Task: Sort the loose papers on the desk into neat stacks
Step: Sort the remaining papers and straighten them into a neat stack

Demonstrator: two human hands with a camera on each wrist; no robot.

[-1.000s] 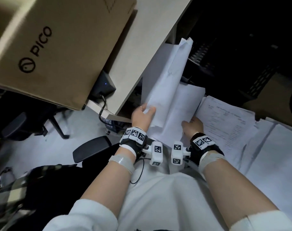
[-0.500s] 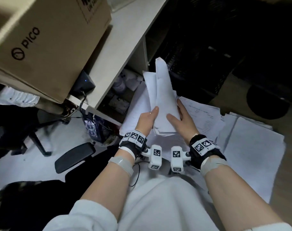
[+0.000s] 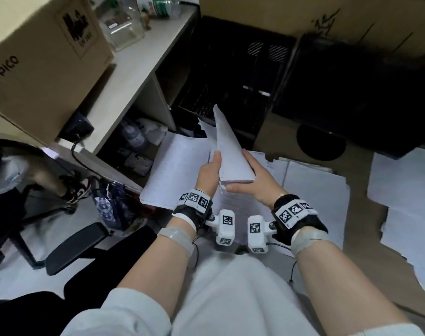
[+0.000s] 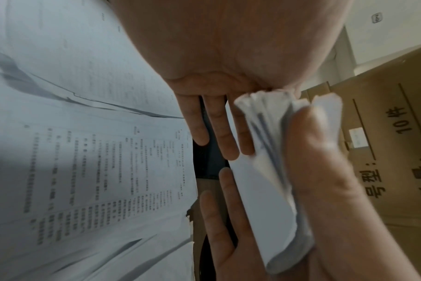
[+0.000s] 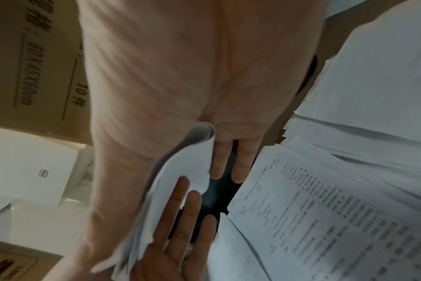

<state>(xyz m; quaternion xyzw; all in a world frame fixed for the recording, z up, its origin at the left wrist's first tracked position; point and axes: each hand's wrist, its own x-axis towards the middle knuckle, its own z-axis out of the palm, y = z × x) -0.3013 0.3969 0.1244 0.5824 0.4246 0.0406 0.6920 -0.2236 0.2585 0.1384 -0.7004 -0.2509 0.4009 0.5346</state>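
Paper bundle (image 3: 227, 151) upright at 12 o'clock, pinched low by left grip (image 3: 207, 174) and right grip (image 3: 257, 183); likely light, floppy, slippery.

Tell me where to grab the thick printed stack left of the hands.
With the held bundle set down, take the printed stack by its near edge, probably left hand from your side, thumb on top, fingers beneath. That edge faces you squared, thickness exposed; the far end lies by the desk.
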